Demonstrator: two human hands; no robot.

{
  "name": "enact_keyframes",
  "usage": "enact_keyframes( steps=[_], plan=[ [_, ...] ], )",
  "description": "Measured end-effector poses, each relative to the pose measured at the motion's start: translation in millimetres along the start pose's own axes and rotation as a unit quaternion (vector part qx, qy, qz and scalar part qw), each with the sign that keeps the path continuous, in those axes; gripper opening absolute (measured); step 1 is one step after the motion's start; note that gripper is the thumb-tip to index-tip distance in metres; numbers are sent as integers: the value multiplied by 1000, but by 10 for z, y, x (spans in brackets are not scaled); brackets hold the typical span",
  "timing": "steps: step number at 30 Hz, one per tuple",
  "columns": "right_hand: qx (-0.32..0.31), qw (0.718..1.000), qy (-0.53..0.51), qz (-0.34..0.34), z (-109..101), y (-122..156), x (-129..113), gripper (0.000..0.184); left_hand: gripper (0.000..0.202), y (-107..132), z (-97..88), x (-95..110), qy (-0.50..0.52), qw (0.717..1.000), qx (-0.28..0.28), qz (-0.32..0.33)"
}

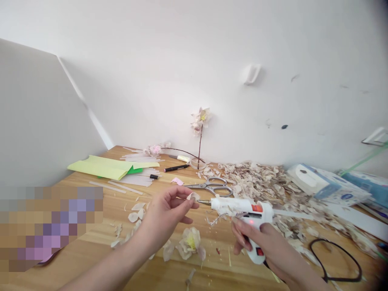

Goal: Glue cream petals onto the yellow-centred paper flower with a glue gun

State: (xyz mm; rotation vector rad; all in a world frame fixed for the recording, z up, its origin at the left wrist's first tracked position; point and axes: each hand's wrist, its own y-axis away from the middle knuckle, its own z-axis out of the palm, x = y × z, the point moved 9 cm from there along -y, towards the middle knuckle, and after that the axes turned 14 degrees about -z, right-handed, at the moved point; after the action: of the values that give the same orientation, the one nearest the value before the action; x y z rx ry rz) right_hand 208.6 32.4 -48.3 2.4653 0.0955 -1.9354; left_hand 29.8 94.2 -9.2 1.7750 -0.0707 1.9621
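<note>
Between the fingertips of my left hand (169,210) is a small pale petal (193,196), held right at the metal nozzle of a white hot glue gun (233,205). My right hand (257,238) is wrapped around the gun's handle, and a red light glows on its side. A glue stick (292,213) sticks out of the gun's back. Below my hands a pale flower with a yellow centre (190,242) lies on the wooden table (121,266). Loose petals (136,214) are scattered left of my left wrist.
Grey scissors (212,186) and a black marker (176,168) lie behind my hands. A large heap of dried petals (257,180) spreads to the right, by a tissue box (333,186). Yellow paper (103,166) lies at left. A flower on a stem (200,133) stands against the wall.
</note>
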Motion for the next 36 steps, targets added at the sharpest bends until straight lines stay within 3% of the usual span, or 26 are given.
enact_keyframes(
  steps=[18, 36],
  plan=[
    [44, 999, 10, 1, -56, 4, 4, 54, 24, 3, 27, -38, -1, 999, -21, -26],
    [12, 1000, 18, -1, -42, 16, -25, 52, 25, 34, 34, 17, 12, 999, -16, -27]
  ],
)
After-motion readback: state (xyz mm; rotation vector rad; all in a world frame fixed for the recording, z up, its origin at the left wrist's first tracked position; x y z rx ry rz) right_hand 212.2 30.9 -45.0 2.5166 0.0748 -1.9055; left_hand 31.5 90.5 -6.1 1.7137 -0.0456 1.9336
